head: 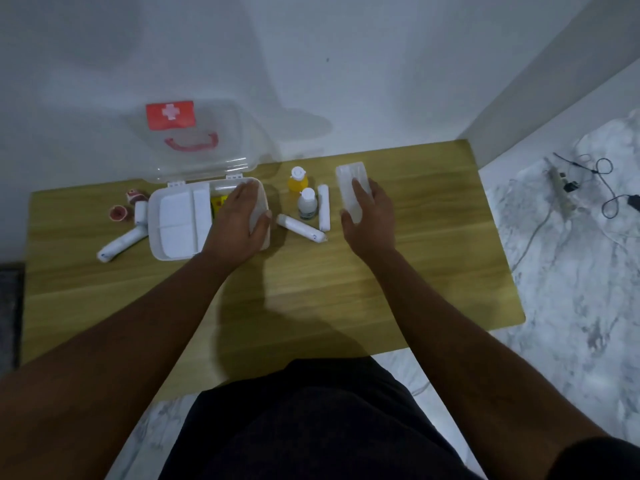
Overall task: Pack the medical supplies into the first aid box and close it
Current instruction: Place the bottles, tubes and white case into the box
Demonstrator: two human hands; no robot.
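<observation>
From the head view, the first aid box (180,252) sits open at the far left of the wooden table (381,289), its clear lid (221,157) thrown back against the wall. My left hand (239,220) lies over the box's right end, fingers bent toward the far rim and thumb against the right wall, so I read it as gripping the box to steady it. The view is dim, though, and I can't rule out something pale held under the palm. My right hand (370,220) is wrapped round the near end of a clear plastic tray (348,180), thumb on its left side and fingers over the top. The tray's long axis runs far to near, and its far end sticks out past my fingers. It lies well to the right of the box. The yellow bottle (298,180), white bottle (307,204) and two bandage rolls (323,209) (300,228) stand or lie between them, so I judge the tray must travel left over them, in the right hand. Inside the box I can see white gauze pads (175,220) and a bit of yellow packet (217,204). My left hand hides the right compartment, so I can't tell whether it has room. Another bandage roll (119,244) and red tape rolls (119,213) wait left of the box.
</observation>
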